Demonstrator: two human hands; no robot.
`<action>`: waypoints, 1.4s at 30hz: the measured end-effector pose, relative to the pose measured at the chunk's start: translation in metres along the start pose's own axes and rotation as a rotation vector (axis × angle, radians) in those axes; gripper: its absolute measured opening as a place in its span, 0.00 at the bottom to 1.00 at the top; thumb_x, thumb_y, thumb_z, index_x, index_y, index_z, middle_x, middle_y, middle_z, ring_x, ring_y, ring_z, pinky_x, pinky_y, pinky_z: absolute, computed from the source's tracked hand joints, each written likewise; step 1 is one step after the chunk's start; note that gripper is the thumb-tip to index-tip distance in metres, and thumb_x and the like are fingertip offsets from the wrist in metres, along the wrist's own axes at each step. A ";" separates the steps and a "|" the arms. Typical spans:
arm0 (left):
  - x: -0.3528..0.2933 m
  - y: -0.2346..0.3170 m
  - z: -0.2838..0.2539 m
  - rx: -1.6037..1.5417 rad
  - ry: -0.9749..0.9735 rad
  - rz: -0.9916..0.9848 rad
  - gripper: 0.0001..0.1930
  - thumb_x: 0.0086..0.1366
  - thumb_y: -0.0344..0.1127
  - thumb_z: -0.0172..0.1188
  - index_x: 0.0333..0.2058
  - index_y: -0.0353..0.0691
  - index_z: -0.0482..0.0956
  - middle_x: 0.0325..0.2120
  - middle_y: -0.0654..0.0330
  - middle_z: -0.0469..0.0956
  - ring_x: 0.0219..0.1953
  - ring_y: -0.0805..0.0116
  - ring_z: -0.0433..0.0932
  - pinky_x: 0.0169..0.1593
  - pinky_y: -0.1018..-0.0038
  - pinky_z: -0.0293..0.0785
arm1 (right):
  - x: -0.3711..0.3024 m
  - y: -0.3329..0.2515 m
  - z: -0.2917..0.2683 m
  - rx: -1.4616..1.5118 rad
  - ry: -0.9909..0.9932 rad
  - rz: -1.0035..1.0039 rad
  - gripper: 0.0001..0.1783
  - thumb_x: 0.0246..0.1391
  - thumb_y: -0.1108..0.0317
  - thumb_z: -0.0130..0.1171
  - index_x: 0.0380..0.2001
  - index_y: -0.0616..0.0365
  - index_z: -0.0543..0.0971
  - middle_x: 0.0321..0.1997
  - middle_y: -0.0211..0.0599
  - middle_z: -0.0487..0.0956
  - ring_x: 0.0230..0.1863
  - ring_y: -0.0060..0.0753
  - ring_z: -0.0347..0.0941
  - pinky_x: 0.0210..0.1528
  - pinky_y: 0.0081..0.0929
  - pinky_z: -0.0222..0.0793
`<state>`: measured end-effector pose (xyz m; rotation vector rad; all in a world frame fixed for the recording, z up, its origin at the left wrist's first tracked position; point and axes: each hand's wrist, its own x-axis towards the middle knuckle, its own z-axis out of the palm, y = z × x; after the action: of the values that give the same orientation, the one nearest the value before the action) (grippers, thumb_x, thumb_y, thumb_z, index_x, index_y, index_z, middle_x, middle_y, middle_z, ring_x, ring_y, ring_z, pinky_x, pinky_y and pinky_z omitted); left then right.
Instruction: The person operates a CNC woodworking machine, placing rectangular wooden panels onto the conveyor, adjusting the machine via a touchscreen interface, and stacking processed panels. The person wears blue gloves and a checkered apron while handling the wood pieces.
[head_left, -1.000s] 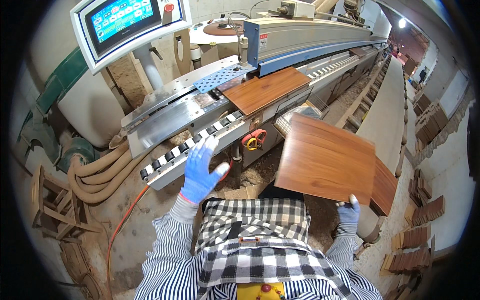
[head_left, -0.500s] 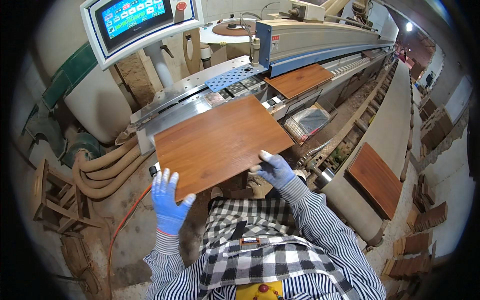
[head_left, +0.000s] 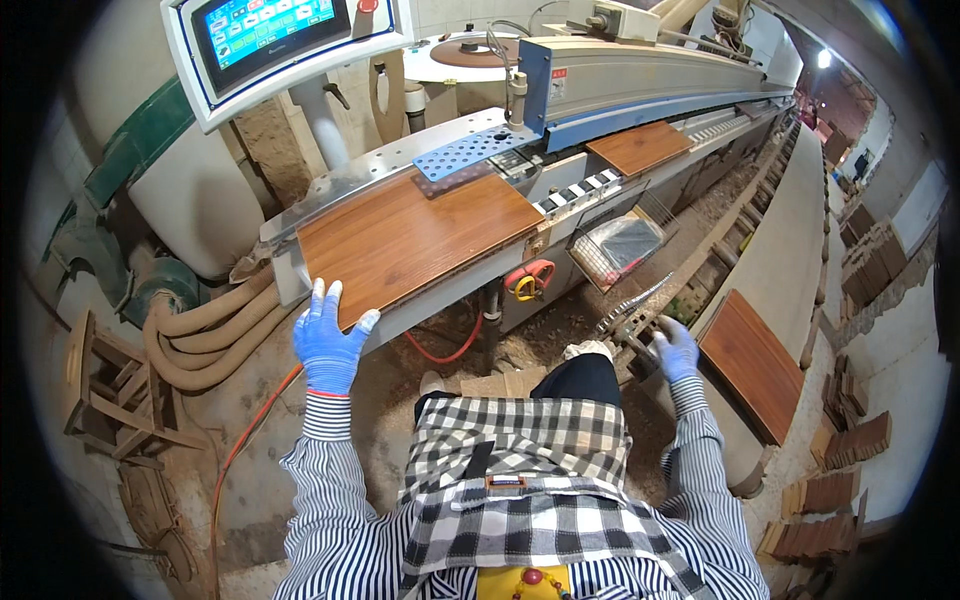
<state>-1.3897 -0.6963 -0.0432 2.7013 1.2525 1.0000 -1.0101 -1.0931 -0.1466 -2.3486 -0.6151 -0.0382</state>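
Note:
A reddish-brown wooden board (head_left: 420, 235) lies flat on the machine's infeed bed, its far right part beneath a blue perforated plate (head_left: 465, 157). My left hand (head_left: 330, 345), in a blue glove with pale fingertips, rests at the board's near left corner, fingers stretched and thumb apart. To the right, my gloved right hand (head_left: 677, 352) holds nothing, its fingers slightly bent and apart. It is beside a second stack or board of the same wood (head_left: 752, 365) lying on a belt conveyor (head_left: 745, 255). Farther along the machine is another board (head_left: 640, 148), partly under the blue-edged beam (head_left: 650, 95).
A control screen (head_left: 275, 38) stands at upper left. Thick hoses (head_left: 225, 340) and a wooden stool (head_left: 125, 410) are at left. A wire basket (head_left: 622, 245) and red-orange scissors-like handles (head_left: 528, 280) hang on the machine's front. Stacked boards (head_left: 850, 440) line the right side.
The board has gone from being held in front of me onto the machine bed. My right hand has left it and moved right toward the conveyor. The farther board has advanced along the machine.

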 end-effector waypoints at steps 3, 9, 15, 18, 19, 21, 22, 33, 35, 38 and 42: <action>0.001 0.009 -0.002 0.036 -0.012 -0.070 0.39 0.51 0.61 0.65 0.54 0.38 0.72 0.59 0.45 0.66 0.48 0.49 0.72 0.55 0.60 0.65 | -0.006 0.030 -0.036 -0.612 0.024 -0.012 0.29 0.48 0.66 0.59 0.57 0.51 0.69 0.61 0.41 0.69 0.61 0.46 0.64 0.63 0.40 0.59; 0.002 0.008 0.000 0.044 -0.013 -0.056 0.38 0.52 0.60 0.65 0.55 0.39 0.71 0.60 0.45 0.64 0.48 0.47 0.72 0.55 0.59 0.64 | -0.001 0.082 -0.058 -0.898 -0.072 -0.037 0.29 0.49 0.68 0.56 0.57 0.48 0.68 0.64 0.37 0.65 0.58 0.44 0.65 0.55 0.41 0.63; -0.001 0.001 0.005 0.055 0.023 -0.024 0.39 0.52 0.60 0.65 0.55 0.38 0.72 0.60 0.44 0.64 0.47 0.47 0.72 0.53 0.59 0.65 | -0.015 0.079 -0.056 -0.875 -0.008 -0.017 0.24 0.47 0.65 0.58 0.51 0.47 0.73 0.57 0.32 0.71 0.50 0.41 0.68 0.48 0.40 0.65; -0.002 0.001 0.005 0.059 0.019 -0.030 0.39 0.51 0.61 0.65 0.55 0.38 0.72 0.60 0.44 0.64 0.46 0.47 0.72 0.53 0.59 0.65 | -0.041 0.075 -0.050 -0.840 0.121 -0.068 0.24 0.46 0.65 0.59 0.50 0.47 0.73 0.56 0.33 0.71 0.49 0.41 0.67 0.48 0.39 0.65; -0.001 0.002 0.003 0.058 0.012 -0.032 0.39 0.51 0.61 0.64 0.55 0.38 0.72 0.60 0.44 0.64 0.46 0.48 0.72 0.53 0.59 0.65 | -0.054 0.076 -0.046 -0.817 0.194 -0.143 0.24 0.45 0.65 0.60 0.50 0.48 0.73 0.56 0.35 0.71 0.49 0.42 0.67 0.49 0.39 0.64; 0.000 0.002 0.002 0.062 0.010 -0.038 0.39 0.51 0.61 0.64 0.54 0.38 0.72 0.59 0.44 0.64 0.45 0.48 0.73 0.52 0.59 0.66 | -0.081 0.056 -0.040 -0.707 0.289 -0.308 0.20 0.48 0.63 0.60 0.47 0.52 0.74 0.56 0.38 0.70 0.53 0.43 0.66 0.54 0.42 0.62; 0.000 0.002 0.002 0.063 0.012 -0.033 0.39 0.51 0.62 0.64 0.54 0.38 0.72 0.59 0.44 0.64 0.45 0.48 0.73 0.52 0.59 0.66 | -0.096 0.054 -0.034 -0.621 0.314 -0.278 0.18 0.51 0.63 0.59 0.46 0.52 0.75 0.50 0.38 0.75 0.52 0.45 0.67 0.55 0.42 0.62; 0.001 0.002 0.005 0.065 0.019 -0.024 0.39 0.50 0.62 0.65 0.54 0.38 0.73 0.59 0.45 0.64 0.45 0.47 0.73 0.51 0.59 0.67 | -0.085 0.212 -0.074 1.352 0.830 1.027 0.30 0.48 0.44 0.66 0.39 0.59 0.69 0.32 0.36 0.76 0.35 0.35 0.75 0.32 0.28 0.75; 0.000 0.004 0.001 0.065 0.007 -0.043 0.39 0.50 0.62 0.65 0.54 0.38 0.73 0.60 0.44 0.64 0.45 0.48 0.73 0.51 0.59 0.67 | -0.088 0.203 -0.069 1.358 0.828 0.945 0.27 0.48 0.44 0.66 0.36 0.56 0.70 0.30 0.35 0.75 0.30 0.32 0.73 0.29 0.27 0.73; 0.000 0.003 0.000 0.061 -0.006 -0.034 0.38 0.51 0.61 0.64 0.54 0.38 0.73 0.60 0.44 0.64 0.45 0.48 0.73 0.51 0.59 0.66 | -0.101 0.194 -0.055 1.419 0.764 0.895 0.22 0.49 0.46 0.65 0.32 0.51 0.71 0.24 0.32 0.72 0.24 0.28 0.71 0.24 0.26 0.70; -0.001 0.000 -0.007 0.011 -0.039 -0.010 0.36 0.53 0.57 0.65 0.55 0.38 0.72 0.60 0.44 0.64 0.50 0.48 0.71 0.55 0.59 0.64 | -0.121 0.186 -0.032 1.441 0.786 0.857 0.29 0.46 0.46 0.68 0.45 0.52 0.73 0.36 0.39 0.74 0.37 0.37 0.72 0.42 0.38 0.71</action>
<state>-1.3937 -0.6988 -0.0385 2.7061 1.2672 0.9382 -1.0311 -1.2840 -0.2619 -0.8618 0.6335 -0.0827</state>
